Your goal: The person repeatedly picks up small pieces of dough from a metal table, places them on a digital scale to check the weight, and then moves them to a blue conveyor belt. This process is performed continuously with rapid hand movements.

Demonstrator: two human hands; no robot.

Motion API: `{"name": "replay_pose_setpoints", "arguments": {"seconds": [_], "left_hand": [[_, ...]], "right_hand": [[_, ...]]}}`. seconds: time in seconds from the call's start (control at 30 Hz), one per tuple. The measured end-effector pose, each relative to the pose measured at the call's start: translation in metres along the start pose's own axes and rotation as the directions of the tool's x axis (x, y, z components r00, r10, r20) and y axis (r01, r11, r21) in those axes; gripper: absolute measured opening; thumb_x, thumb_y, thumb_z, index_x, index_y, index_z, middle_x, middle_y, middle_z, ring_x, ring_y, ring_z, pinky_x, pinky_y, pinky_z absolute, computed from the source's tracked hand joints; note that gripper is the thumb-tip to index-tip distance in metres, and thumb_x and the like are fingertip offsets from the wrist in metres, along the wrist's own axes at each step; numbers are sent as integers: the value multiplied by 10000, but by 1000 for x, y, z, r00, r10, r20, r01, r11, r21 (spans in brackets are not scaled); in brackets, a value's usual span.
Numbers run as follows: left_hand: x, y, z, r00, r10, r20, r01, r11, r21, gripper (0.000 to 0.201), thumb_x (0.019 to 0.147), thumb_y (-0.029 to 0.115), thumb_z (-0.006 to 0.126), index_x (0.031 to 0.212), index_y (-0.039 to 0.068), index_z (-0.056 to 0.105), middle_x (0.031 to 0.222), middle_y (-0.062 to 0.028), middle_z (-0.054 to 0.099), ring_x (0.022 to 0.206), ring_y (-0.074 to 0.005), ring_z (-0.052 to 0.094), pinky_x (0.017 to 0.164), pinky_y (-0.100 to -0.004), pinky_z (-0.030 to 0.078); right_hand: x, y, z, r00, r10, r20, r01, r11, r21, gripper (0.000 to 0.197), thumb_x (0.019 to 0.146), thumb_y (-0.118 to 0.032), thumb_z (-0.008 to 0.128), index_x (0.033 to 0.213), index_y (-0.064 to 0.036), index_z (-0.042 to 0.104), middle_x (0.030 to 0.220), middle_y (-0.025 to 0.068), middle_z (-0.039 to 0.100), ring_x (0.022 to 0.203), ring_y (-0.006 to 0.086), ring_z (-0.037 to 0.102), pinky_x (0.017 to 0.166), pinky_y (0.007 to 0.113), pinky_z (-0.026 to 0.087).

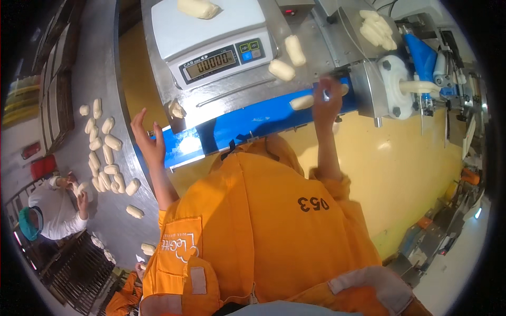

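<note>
My left hand (151, 141) is raised at the left end of a blue conveyor belt (242, 122), its fingers spread and nothing in them. Over the belt's right part is my right hand (328, 96), its fingers curled and somewhat blurred. One dough piece (302, 102) lies on the belt just left of it, and another dough piece (344, 89) shows on its right side. Whether the fingers hold anything is hard to see. Beyond the belt, a white digital scale (211, 34) bears a dough roll (198, 8).
Two dough rolls (288, 59) lie right of the scale, a dough scrap (176, 109) left of the belt. At right, a machine (392, 87) has a dough rope at its outlet. Several dough rolls cover the left steel table (124, 221), where a person in white (55, 208) handles dough.
</note>
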State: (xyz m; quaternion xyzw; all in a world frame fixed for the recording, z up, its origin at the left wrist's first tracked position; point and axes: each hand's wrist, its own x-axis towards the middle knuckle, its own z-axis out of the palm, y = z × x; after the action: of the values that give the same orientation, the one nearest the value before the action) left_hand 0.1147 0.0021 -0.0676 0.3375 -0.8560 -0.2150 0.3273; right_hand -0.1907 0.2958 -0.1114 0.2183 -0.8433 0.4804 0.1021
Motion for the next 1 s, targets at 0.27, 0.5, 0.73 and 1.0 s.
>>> {"name": "replay_pose_setpoints", "arguments": {"seconds": [0.27,0.5,0.73,1.0], "left_hand": [[68,39,4,958,286,-10,-286,956,-60,412,802,-2,604,1205,49,535,1184,-137,566,1136,-332,516,983,-408,393],[207,106,39,739,595,317,-660,734,161,504,781,7,614,1260,146,542,1237,-116,559,1182,-314,509,992,-451,389],[240,109,100,640,458,617,-724,627,286,501,750,29,620,1216,209,575,1199,-45,594,1181,-276,523,993,-516,383],[219,69,49,934,265,240,-173,922,-345,339,808,130,607,1140,90,554,1114,-64,601,1070,-241,562,930,-443,449]], "right_hand": [[-75,128,31,876,-176,449,387,812,-437,407,766,18,515,1154,-97,561,1118,91,557,1135,310,519,1015,543,355],[-51,151,16,705,-196,682,380,916,-129,285,690,-85,636,969,-98,580,964,119,563,930,332,594,847,471,487],[-8,99,-66,601,62,797,218,946,-238,250,675,-129,686,873,-33,569,859,168,568,870,401,583,760,425,500],[138,-123,-73,716,-419,558,278,905,322,317,758,-82,680,1064,-55,602,1034,106,614,930,224,620,846,318,499]]}}
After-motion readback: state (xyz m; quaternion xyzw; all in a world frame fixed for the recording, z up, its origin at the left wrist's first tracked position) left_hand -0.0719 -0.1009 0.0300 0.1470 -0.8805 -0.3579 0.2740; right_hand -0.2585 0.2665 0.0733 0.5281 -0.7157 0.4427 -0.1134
